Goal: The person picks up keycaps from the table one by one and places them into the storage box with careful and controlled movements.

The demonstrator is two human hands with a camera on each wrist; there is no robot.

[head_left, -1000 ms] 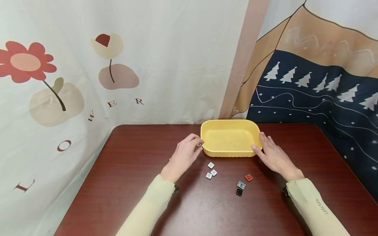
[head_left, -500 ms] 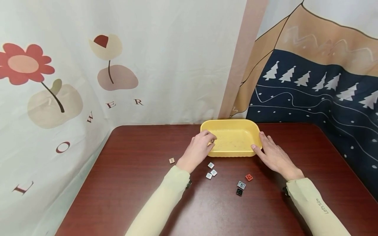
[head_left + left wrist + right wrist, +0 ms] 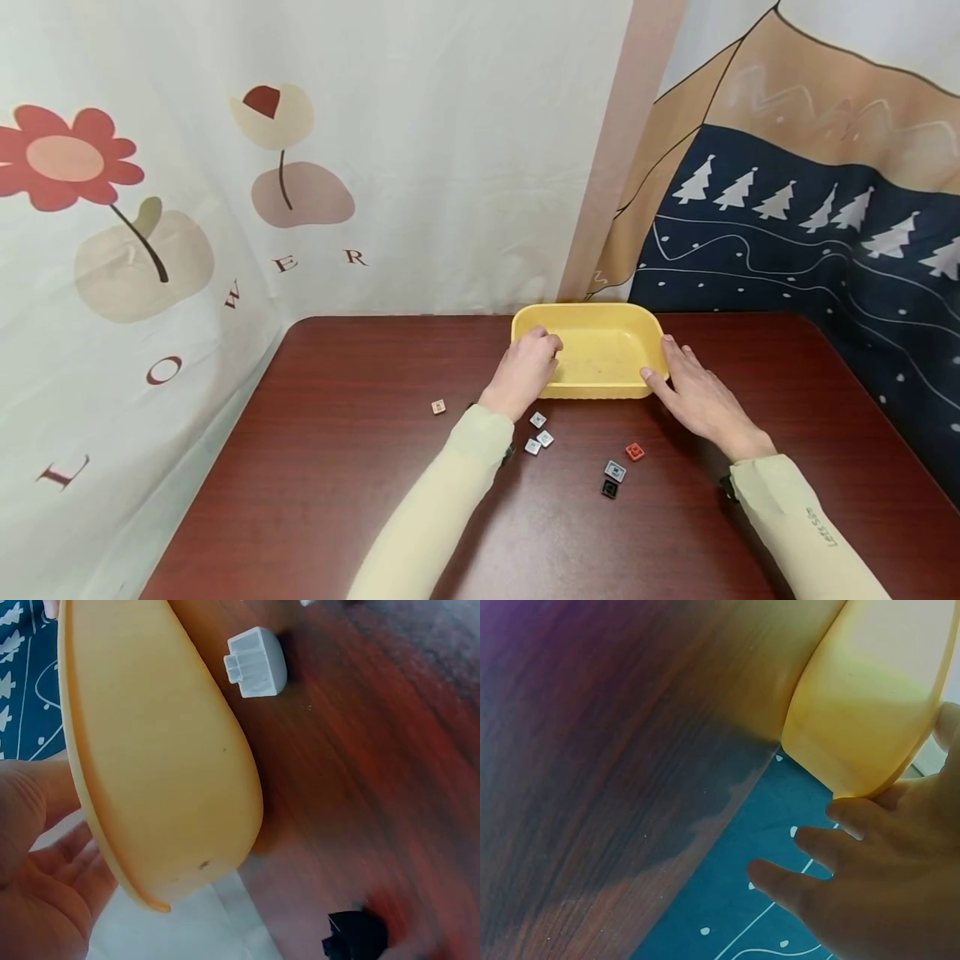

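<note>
My left hand (image 3: 527,365) is over the left part of a yellow plastic bin (image 3: 585,392), its fingers bent down inside the rim. The fingertips are hidden in both the head and left wrist views, so I cannot tell whether they hold a keycap. At the bin's right end my right hand (image 3: 697,396) rests against the wall with straight, spread fingers, the thumb by the front corner. In front of the bin lie several keycaps: white keycaps (image 3: 544,438), a red keycap (image 3: 635,452), a grey keycap (image 3: 615,471) and a black keycap (image 3: 610,489). A beige keycap (image 3: 438,407) lies further left.
The dark red-brown wooden table (image 3: 337,467) carries everything. Behind it hangs a printed cloth (image 3: 450,167) with flowers, letters and trees. Beside the left wrist, a dark keycap (image 3: 356,936) lies on the table, partly blocked from the head view.
My left hand has moved right from beside the bin to over its inside; the small keycap earlier seen between its fingers is out of sight. The right hand stays at the bin.
</note>
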